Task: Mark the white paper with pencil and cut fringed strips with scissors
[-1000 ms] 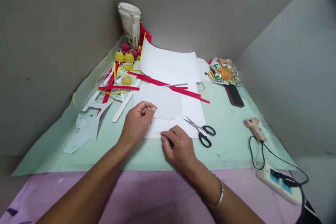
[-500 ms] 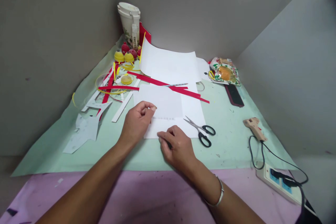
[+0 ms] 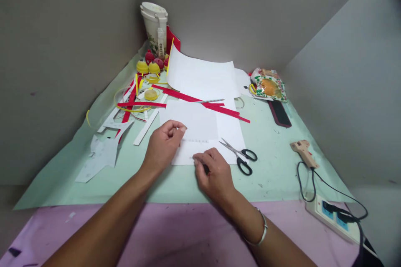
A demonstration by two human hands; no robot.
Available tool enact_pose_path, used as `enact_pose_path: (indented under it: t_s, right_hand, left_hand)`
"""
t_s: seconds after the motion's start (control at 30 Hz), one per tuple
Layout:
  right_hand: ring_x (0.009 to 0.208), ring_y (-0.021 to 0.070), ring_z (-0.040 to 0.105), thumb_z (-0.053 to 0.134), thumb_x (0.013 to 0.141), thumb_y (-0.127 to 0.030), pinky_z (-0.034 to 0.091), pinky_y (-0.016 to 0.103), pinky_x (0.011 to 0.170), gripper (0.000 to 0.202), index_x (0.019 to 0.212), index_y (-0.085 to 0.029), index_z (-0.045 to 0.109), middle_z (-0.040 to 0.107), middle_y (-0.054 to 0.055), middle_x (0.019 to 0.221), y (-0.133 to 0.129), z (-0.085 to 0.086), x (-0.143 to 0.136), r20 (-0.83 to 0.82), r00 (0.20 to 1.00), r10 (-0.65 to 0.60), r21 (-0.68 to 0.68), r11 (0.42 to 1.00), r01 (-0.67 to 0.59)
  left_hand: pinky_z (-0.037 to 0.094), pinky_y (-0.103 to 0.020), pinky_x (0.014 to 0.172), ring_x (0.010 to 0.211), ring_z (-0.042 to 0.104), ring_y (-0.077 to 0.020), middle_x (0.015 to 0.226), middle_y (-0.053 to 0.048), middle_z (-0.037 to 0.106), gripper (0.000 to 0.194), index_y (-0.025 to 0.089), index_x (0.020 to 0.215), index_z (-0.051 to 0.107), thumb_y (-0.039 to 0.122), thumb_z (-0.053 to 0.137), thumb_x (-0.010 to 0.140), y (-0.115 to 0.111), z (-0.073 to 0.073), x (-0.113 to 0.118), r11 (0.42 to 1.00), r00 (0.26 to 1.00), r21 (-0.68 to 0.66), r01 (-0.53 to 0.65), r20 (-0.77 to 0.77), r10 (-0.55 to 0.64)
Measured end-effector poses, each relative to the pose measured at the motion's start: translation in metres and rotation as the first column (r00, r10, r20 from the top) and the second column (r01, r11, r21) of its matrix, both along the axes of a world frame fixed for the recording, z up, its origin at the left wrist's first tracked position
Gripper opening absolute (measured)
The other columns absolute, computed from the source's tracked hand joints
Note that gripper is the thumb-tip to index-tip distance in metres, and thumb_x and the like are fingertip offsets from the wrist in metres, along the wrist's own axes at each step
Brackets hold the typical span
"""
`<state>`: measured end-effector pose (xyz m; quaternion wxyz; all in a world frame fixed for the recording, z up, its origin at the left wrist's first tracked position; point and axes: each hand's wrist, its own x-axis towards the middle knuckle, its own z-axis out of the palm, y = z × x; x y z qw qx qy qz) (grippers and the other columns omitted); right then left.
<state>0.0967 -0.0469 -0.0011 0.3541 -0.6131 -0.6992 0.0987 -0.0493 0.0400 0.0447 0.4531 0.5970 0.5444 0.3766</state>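
My left hand [image 3: 164,144] is closed in a pinch above the left edge of the white paper [image 3: 232,133]; what its fingertips hold is too small to make out. To its right and nearer me, my right hand [image 3: 216,173] is also pinched, over the paper's front edge, and its fingertips hide anything between them. A smaller greyish sheet [image 3: 194,119] lies on the white paper, with a row of faint marks by its near edge. Scissors [image 3: 239,156] with black handles lie slightly open right of my right hand. A pencil [image 3: 209,101] rests across red strips [image 3: 184,95].
Yellow and red round pieces [image 3: 142,66] stand by a white cup [image 3: 153,25] at the back left. Paper scraps [image 3: 103,154] lie at the left. On the right are a phone [image 3: 280,113], a snack packet [image 3: 269,85], a glue gun [image 3: 303,153] and a power strip [image 3: 332,219].
My right hand has moved slightly to the right and away from me, its fingers still pinched. My left hand has stayed almost in place.
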Motion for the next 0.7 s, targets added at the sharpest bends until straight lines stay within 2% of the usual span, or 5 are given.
enact_pose_path:
  t_s: [0.7]
  right_hand:
    - [0.074,0.0172,0.056,0.052,0.085,-0.016,0.046,0.027,0.064,0.022,0.094,-0.017,0.072,0.059,0.007,0.081,-0.0004,-0.0017,0.0001,0.033,0.999,0.008,0.014,1.0,-0.008]
  left_hand:
    - [0.033,-0.022,0.051,0.053,0.041,-0.0108,0.055,0.007,0.044,0.016,0.023,0.085,0.06,0.038,0.056,0.084,-0.0002,-0.0006,-0.0013,1.0,1.0,-0.002,-0.002,-0.009,0.002]
